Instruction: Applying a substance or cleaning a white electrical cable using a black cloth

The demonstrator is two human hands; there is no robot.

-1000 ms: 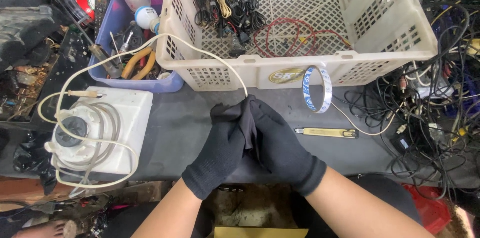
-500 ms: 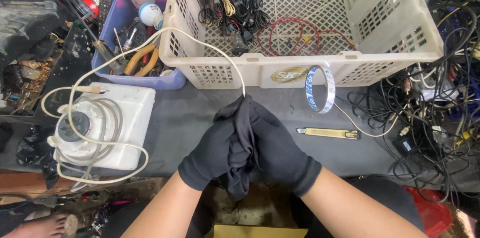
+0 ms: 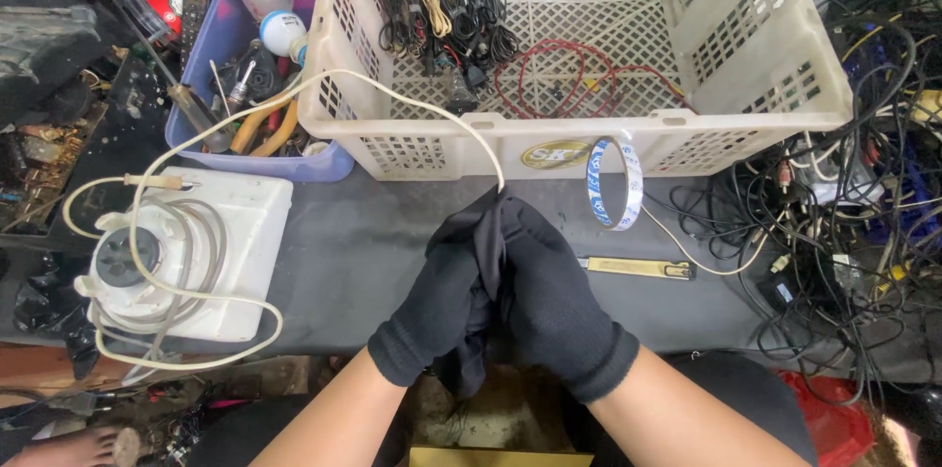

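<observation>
Both gloved hands, left (image 3: 437,305) and right (image 3: 554,300), press together, fingers closed, forearms bare.

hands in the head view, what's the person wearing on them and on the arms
Both the left hand and the right hand wear plain black knit gloves with no visible markings. Each glove ends in a snug cuff at the wrist. Below the cuffs the forearms are bare: no sleeves, watch or bands show. No cables or straps are attached to either arm.
</observation>
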